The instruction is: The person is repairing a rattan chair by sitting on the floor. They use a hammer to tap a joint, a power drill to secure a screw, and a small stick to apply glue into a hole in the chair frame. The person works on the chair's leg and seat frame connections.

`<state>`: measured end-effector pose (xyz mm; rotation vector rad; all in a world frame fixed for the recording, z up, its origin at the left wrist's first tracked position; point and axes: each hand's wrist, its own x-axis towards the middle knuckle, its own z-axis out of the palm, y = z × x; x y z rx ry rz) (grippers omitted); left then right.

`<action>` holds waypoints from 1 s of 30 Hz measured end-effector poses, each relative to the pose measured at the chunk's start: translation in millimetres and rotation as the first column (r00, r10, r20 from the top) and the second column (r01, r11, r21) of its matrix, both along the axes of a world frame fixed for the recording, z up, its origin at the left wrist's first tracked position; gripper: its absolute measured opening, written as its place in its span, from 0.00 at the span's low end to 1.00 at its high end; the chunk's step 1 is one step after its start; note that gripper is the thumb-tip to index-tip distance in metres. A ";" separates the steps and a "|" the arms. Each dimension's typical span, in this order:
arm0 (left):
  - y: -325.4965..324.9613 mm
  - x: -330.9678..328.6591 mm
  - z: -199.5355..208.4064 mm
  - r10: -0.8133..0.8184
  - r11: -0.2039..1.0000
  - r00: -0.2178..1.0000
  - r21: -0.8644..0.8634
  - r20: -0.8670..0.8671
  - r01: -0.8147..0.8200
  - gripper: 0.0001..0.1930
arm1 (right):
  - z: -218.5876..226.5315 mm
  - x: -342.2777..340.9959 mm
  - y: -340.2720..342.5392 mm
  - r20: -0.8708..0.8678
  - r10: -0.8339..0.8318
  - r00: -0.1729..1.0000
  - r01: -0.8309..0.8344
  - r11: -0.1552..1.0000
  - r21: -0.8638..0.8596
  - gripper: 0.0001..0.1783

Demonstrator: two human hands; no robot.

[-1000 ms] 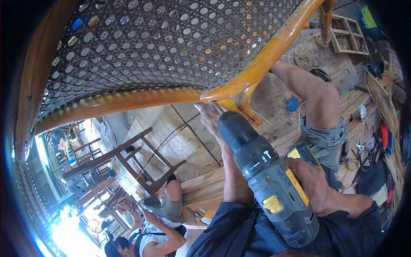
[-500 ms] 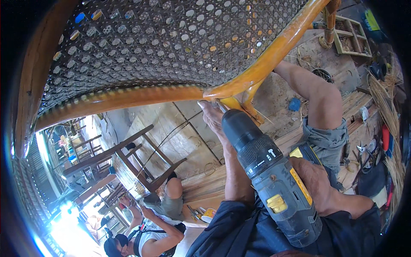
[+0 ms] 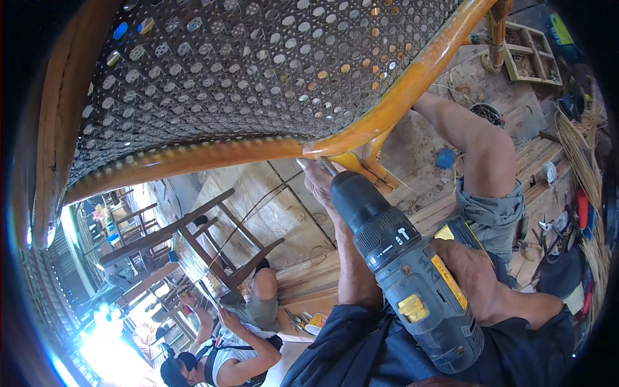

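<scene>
A grey and black cordless drill (image 3: pixel 412 277) with yellow parts slants up and left, its bit against or close to the underside of a chair frame joint. My right hand (image 3: pixel 467 277) is closed round its handle, the thumb uppermost. The glossy orange-brown chair frame (image 3: pixel 387 109) curves across the top and borders a dark woven cane panel (image 3: pixel 225 71). My left hand (image 3: pixel 316 180) is at the frame joint beside the bit, its fingers closed against the rail. Part of it is hidden behind the drill and frame.
My bare knee (image 3: pixel 487 151) is right of the drill. Lower left, a person (image 3: pixel 235 355) works at a dark wooden chair (image 3: pixel 193 238). Hand tools (image 3: pixel 554 226) and cane strands (image 3: pixel 580 155) lie at right, below a compartmented wooden box (image 3: pixel 532 55). A blue scrap (image 3: pixel 445 157) lies on the floor.
The drill's front end has shifted slightly left and down. The frame's lower rail sits slightly lower, and its left post appears farther right. Both hands keep nearly the same places.
</scene>
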<state>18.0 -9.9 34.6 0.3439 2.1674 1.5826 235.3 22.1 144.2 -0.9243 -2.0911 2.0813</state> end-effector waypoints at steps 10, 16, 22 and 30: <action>-1.4 -3.6 -6.7 0.031 0.999 0.997 0.020 0.073 -0.033 0.20 | -8.8 2.5 2.2 -0.031 0.009 0.999 -0.009 1.000 -0.003 0.26; -2.6 -2.0 -8.4 0.036 0.999 0.995 0.036 0.096 -0.040 0.21 | -7.1 3.2 2.4 -0.032 -0.010 0.999 0.011 1.000 0.011 0.27; -3.5 -1.0 -12.3 0.040 0.998 0.993 0.046 0.109 -0.045 0.22 | -10.2 3.7 2.0 -0.048 0.007 0.999 -0.005 0.999 0.037 0.28; -2.9 -2.8 -14.3 0.045 0.997 0.991 0.059 0.124 -0.052 0.24 | -10.6 5.0 1.5 -0.035 0.010 0.999 -0.007 0.997 0.082 0.29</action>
